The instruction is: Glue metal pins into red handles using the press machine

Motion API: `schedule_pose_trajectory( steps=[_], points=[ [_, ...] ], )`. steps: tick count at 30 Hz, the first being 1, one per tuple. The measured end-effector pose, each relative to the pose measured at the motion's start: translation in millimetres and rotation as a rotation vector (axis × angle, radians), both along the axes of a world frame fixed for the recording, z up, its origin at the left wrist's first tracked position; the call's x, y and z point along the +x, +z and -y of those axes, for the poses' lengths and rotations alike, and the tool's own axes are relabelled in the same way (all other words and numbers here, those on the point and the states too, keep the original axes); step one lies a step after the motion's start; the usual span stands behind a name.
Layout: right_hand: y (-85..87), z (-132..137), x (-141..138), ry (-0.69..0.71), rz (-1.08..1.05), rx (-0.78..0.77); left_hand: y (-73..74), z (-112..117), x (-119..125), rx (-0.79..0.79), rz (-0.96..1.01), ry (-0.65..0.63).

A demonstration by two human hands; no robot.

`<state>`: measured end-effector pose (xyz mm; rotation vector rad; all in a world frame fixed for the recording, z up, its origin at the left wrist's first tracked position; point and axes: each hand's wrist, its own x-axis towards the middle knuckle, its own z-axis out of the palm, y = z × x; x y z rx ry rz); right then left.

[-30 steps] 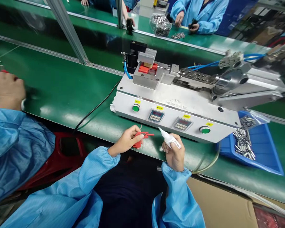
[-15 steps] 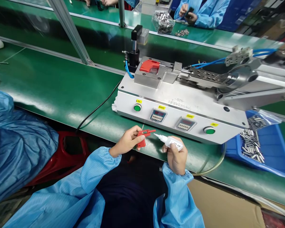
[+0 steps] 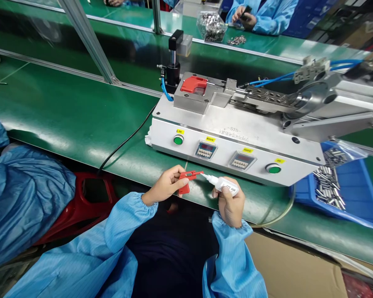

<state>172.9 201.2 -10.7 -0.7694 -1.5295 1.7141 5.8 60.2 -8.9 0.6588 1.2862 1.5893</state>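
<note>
My left hand is closed on a small red plastic part at the near edge of the green belt. My right hand grips a small white glue bottle, tilted so its nozzle tip touches the right end of the red part. Just beyond my hands stands a grey press machine with two green buttons and two counters. Another red part sits in the machine's metal fixture.
A blue tray with several metal pins lies right of the machine. A black cable runs across the belt. A co-worker's blue sleeve is at my left above a red stool. Another person's hands work across the far belt.
The bottle tilted down and its nozzle came to the red part in my left hand. The machine's press head lifted, uncovering the red part in the fixture. The co-worker's hand left the belt.
</note>
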Motion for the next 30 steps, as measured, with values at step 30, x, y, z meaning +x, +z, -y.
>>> schedule_pose_trajectory(
  steps=[30],
  points=[
    [-5.3, 4.3, -9.6, -0.273, -0.059, 0.050, -7.6, 0.1, 8.8, -0.079, -0.316, 0.127]
  ],
)
